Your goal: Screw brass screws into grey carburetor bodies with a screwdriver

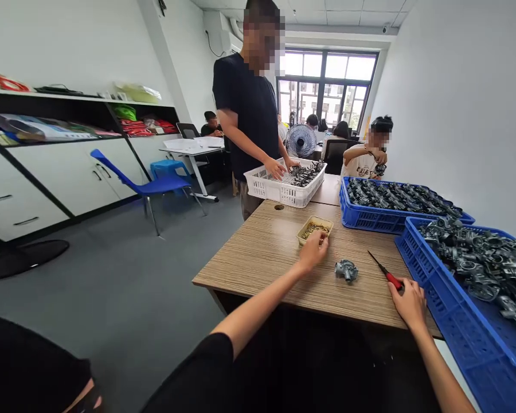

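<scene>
My left hand (313, 251) is at the near right rim of a small cream tray (302, 237) that holds brass-coloured small parts (313, 229), which look like screws. Its fingers are curled together, and what they pinch, if anything, is hidden. On the right, my right hand (411, 302) is closed around the red handle of a screwdriver (393, 280), whose dark shaft points away to the left over the tabletop. Between my hands a single grey metal casting (346, 270), shaped like a carburetor body, lies on the wood-grain table (249, 261).
Two blue crates (430, 295) full of similar castings stand along the right. A person in black (249, 109) reaches into a white crate (279, 191) at the table's far left. Another person (356, 160) sits beyond, handling a casting. A blue chair (163, 186) stands left.
</scene>
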### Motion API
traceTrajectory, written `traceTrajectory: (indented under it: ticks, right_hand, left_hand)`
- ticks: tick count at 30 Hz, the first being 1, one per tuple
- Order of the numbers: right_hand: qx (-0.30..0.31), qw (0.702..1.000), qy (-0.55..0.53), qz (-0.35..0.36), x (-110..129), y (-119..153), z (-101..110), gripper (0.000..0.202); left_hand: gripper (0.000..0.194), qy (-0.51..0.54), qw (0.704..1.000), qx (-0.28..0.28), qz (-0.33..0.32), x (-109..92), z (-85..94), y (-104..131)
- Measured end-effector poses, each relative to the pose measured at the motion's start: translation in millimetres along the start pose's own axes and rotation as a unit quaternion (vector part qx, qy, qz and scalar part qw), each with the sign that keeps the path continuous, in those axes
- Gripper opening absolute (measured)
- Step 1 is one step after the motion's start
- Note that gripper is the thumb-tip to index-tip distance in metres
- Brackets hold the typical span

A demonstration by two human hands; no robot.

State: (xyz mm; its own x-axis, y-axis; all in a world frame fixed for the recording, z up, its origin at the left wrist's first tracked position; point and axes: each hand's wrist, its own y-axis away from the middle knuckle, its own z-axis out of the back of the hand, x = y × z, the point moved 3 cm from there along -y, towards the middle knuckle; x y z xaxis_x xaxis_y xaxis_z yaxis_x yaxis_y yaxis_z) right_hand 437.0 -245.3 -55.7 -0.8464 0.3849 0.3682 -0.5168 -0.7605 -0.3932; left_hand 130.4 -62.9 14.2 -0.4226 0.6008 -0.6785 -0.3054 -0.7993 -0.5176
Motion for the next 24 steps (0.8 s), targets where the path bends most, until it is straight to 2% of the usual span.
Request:
traceTrajectory:
  ticks: [2,3,6,9,14,24]
  right_hand:
    - [-0.004,1.000,-0.013,0.001,-3.3,-1.9,-2.4,0.044]
    - [-0.004,1.000,-0.019,0.002,-4.7,-3.0,-3.5,0.044]
    - [-0.002,0.999,-0.037,0.016,-8.0,-5.8,-6.2,0.041]
    - [-0.008,0.998,-0.051,0.028,-9.5,-6.9,-7.6,0.039]
    - [-0.006,0.998,-0.060,0.028,-7.5,-7.1,-7.1,0.038]
    - [-0.007,0.998,-0.058,0.022,-2.2,-3.4,-3.7,0.027]
  left_hand:
    - [0.017,-0.120,0.989,0.081,0.009,9.1,15.7,-29.6]
    - [0.018,-0.183,0.974,0.133,0.023,14.7,21.5,-42.0]
    - [0.020,-0.235,0.953,0.184,0.047,29.6,35.1,-65.8]
    - [0.016,-0.272,0.933,0.223,0.076,44.0,36.3,-70.2]
    - [0.011,-0.319,0.903,0.265,0.109,56.7,25.7,-69.4]
    - [0.009,-0.379,0.876,0.281,0.103,48.7,14.2,-75.0]
